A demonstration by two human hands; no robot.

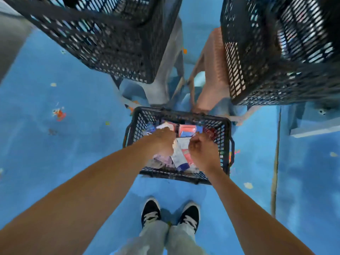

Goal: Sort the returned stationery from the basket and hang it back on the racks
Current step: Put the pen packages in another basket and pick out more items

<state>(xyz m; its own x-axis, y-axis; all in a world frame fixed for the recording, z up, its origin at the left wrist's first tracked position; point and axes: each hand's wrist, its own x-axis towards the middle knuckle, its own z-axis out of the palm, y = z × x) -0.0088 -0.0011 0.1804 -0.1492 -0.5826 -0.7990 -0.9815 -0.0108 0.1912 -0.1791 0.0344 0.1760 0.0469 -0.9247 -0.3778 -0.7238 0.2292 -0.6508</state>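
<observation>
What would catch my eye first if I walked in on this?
Two bare arms reach down, the left hand and right hand among colourful stationery packets in a small black plastic mesh basket on the paint-flecked blue floor. Beyond it loom a large black mesh crate at upper left and a second crate at upper right.

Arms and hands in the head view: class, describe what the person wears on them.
Nothing: the left arm and right arm are bare, without sleeves; the left hand and right hand show no gloves, watch or bracelet.
</observation>
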